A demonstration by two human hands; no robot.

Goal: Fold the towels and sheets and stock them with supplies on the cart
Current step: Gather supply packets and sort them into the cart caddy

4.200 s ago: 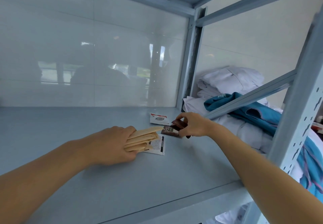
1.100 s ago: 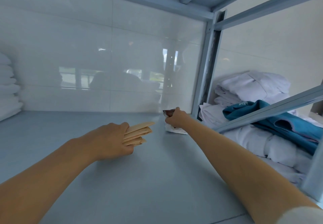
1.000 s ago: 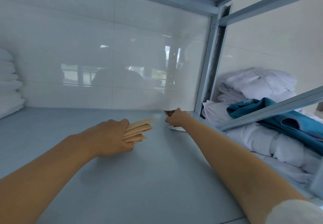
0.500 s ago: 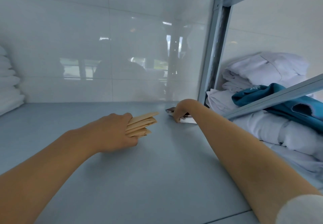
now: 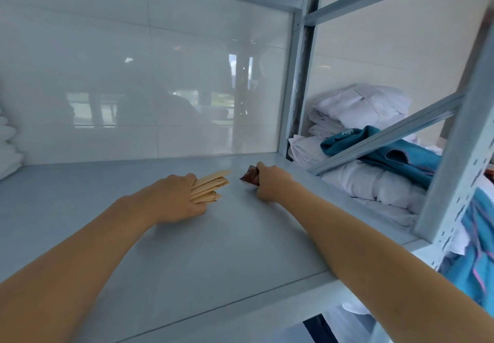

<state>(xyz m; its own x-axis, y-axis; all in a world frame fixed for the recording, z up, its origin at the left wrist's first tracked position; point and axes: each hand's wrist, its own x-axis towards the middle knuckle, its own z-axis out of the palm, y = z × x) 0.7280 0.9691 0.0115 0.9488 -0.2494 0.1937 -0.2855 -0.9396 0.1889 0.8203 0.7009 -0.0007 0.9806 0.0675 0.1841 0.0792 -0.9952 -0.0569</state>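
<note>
Since half a second ago our right hand has drawn back from the shelf's rear corner, bringing the dark brown sachet toward the left hand; the white packet it rested on there no longer shows.

Head view: we note the right hand's fingers curled round the sachet, one end sticking out to the left, the hand resting low on the grey shelf. Sachet and stack lie near one another, with a narrow gap between. Left hand grips a fanned stack of tan paper sleeves, fingers closed over their near ends, knuckles down on the shelf. Both hands sit mid-shelf, in front of the glossy white wall.

Right of the metal upright, white folded linens are piled with a teal cloth draped across them. Stacked white towels show at the far left edge.
</note>
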